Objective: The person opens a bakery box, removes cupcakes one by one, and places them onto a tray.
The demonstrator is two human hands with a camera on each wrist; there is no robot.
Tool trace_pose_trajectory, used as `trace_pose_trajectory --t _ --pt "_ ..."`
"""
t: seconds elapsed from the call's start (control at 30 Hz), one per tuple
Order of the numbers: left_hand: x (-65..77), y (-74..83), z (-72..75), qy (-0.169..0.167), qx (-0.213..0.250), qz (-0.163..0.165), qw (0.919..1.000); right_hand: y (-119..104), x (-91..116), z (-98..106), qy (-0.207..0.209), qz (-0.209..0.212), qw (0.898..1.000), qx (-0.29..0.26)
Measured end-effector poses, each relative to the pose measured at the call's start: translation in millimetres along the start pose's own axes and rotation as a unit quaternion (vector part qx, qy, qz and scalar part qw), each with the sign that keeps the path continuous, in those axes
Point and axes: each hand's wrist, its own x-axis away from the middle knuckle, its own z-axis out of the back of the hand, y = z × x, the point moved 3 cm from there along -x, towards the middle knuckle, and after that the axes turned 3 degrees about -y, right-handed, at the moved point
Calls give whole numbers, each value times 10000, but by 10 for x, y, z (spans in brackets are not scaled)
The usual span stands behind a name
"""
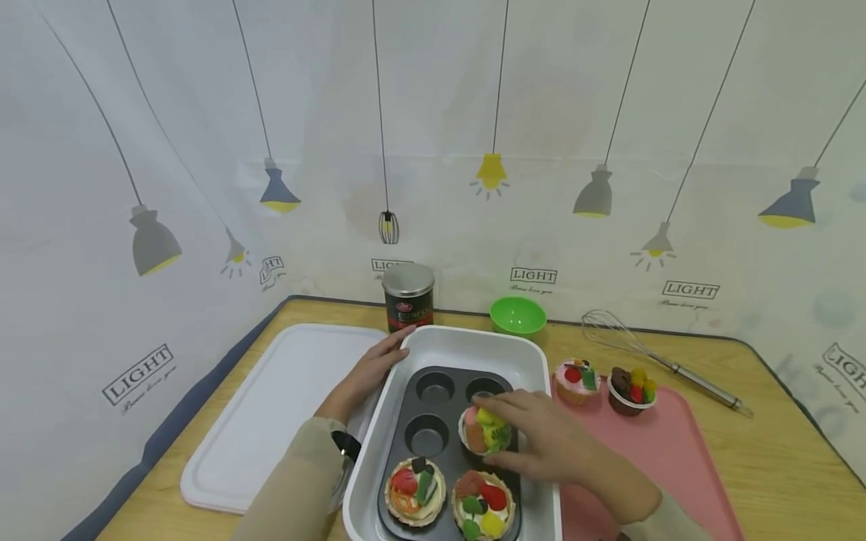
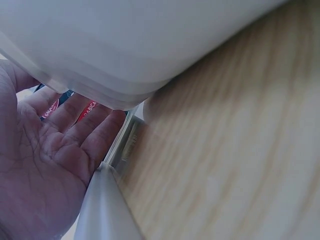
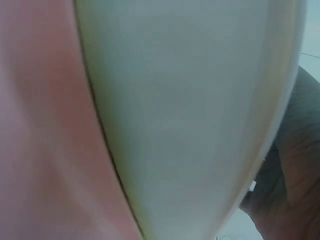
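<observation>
A dark muffin pan (image 1: 399,481) lies inside a deep white tray (image 1: 549,391). My left hand (image 1: 361,379) holds the tray's far left rim, thumb over the edge, its fingers (image 2: 100,135) against the outer wall. With thumb and fingers, my right hand (image 1: 548,436) pinches a fruit-topped cupcake (image 1: 483,432) at the middle right cup of the pan. Two fruit tarts, a left one (image 1: 415,492) and a right one (image 1: 482,507), sit in the near cups. Part of the far right cup shows past my fingers. In the right wrist view, the tray's wall covers most of that hand.
A pink tray (image 1: 649,473) on the right bears a pink-topped cupcake (image 1: 577,381) and a chocolate one (image 1: 631,391). Behind lie a whisk (image 1: 666,364), a green bowl (image 1: 518,317) and an espresso tin (image 1: 409,297). A flat white tray (image 1: 271,421) is on the left.
</observation>
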Motion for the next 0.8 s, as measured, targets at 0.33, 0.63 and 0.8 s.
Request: trace_pose_trajectory --t 0.33,0.63,0.8 --pt "17 -2 16 50 21 80 10000 38 -7 135 403 176 9950 -898" --pt "31 17 9 92 7 93 9999 102 91 338 471 -281 9960 -709" --pt "29 -3 11 168 -58 179 9997 129 147 450 538 -189 9960 -691"
